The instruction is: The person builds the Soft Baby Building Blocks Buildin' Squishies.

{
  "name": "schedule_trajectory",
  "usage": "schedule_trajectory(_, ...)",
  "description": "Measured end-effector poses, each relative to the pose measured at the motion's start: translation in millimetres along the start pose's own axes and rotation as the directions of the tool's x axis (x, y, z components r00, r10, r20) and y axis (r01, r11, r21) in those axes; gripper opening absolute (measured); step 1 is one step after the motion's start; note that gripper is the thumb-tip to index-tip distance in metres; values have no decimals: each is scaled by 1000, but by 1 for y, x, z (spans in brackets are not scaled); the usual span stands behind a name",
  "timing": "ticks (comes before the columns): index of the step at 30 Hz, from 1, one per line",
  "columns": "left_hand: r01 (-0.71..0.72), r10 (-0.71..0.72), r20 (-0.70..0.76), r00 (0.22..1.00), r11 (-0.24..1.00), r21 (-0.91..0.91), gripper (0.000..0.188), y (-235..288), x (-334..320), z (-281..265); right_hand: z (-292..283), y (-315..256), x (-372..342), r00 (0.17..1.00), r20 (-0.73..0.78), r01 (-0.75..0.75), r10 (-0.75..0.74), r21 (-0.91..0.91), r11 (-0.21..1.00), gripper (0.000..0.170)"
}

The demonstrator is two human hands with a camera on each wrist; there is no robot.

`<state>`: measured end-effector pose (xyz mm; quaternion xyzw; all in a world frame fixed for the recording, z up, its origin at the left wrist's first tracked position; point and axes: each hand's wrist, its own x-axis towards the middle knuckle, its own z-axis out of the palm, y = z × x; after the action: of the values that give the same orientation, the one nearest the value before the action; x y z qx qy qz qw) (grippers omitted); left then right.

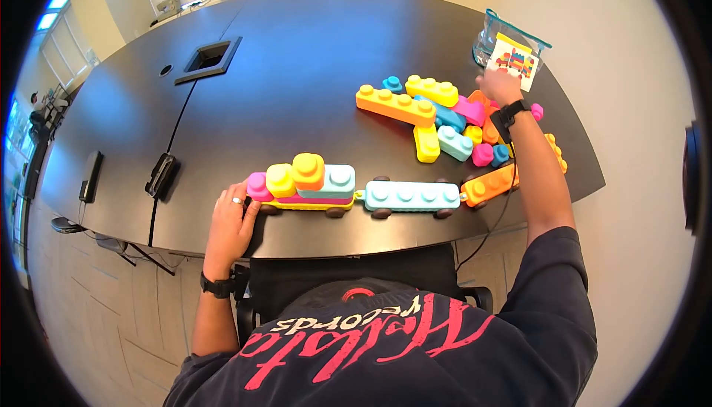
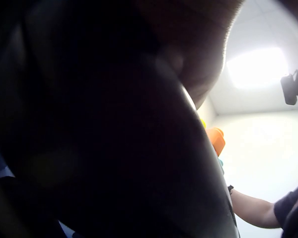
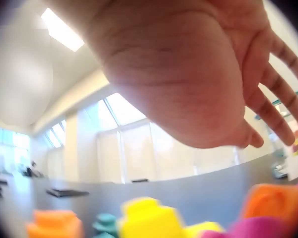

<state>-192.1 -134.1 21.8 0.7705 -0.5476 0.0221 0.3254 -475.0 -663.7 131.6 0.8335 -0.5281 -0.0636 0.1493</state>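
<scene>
My left hand (image 1: 231,223), a ring on one finger, rests at the left end of a toy train's front car (image 1: 311,201). Its fingers lie against the pink block (image 1: 257,186) there. Yellow, orange and light blue blocks are stacked on this car. Behind it are coupled a light blue car (image 1: 412,195) and an orange car (image 1: 489,184). My right hand (image 1: 503,86) is stretched over the far side of a block pile, beside a picture card (image 1: 515,62). In the right wrist view, its fingers (image 3: 283,94) are spread and hold nothing. The left wrist view is mostly dark.
Loose blocks lie in a pile, among them a long orange block (image 1: 394,106) and a yellow one (image 1: 432,90). A clear bag (image 1: 486,40) with teal trim stands behind the card. The dark table (image 1: 297,73) has a recessed box (image 1: 210,57); a cable hangs near the right arm.
</scene>
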Motion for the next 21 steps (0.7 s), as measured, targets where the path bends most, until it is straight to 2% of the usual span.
schedule_trajectory(1, 0, 0, 1, 1000, 1000, 4, 36, 2, 0, 0, 29, 14, 21, 1000, 19, 22, -24, 104, 994, 65)
schedule_trajectory(3, 9, -9, -3, 1000, 1000, 7, 37, 3, -1, 1, 41, 19, 40, 984, 158, 40, -84, 267, 963, 77)
schedule_trajectory(7, 15, -15, 2, 1000, 1000, 14, 37, 2, -3, 1, 20, 0, 14, 971, 201, 45, -128, 372, 927, 79)
schedule_trajectory(9, 30, -30, 17, 999, 1000, 8, 38, 3, -2, -1, 25, -4, 13, 980, 132, 109, -147, 258, 960, 83)
schedule_trajectory(10, 22, -22, 6, 1000, 1000, 2, 39, 2, -2, 0, 29, -5, 14, 980, 132, 109, -147, 259, 960, 83)
schedule_trajectory(13, 8, -9, -9, 1000, 1000, -7, 41, -3, -3, 3, 31, -1, 14, 992, 67, 77, -108, 356, 931, 82)
schedule_trajectory(15, 3, -3, -12, 1000, 1000, -11, 41, -5, -2, 3, 24, 4, 9, 995, -9, 93, -104, 520, 849, 85)
schedule_trajectory(19, 7, -7, -7, 1000, 1000, -21, 41, -4, -3, 2, 13, 9, -2, 983, -60, 182, -175, 475, 861, 86)
schedule_trajectory(21, 11, -11, 4, 1000, 999, -32, 41, -4, -1, 2, -8, 20, -7, 957, 208, 30, -202, 622, 782, 89)
